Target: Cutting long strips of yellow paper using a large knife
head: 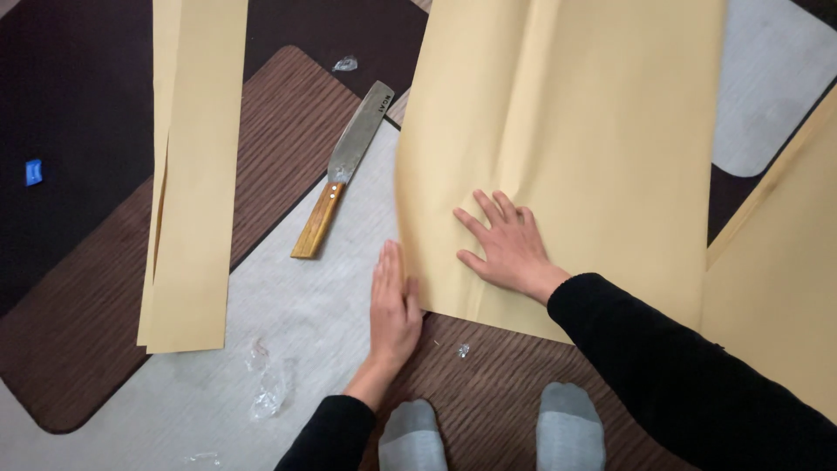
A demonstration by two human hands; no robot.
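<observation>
Patterned rug [288, 113] underlies tan paper [567, 131]. Right hand [506, 244] lies flat and open, pinning it; left hand [392, 310], flat, grasping nothing, edges the fold. Uneven pressure would likely skew the crease.

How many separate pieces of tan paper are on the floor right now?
3. A narrow strip lies at left, a wide sheet in the middle under both hands, and another sheet at the right edge. The strip may be several stacked layers.

Even soft light, faint shadows, sharp
</observation>
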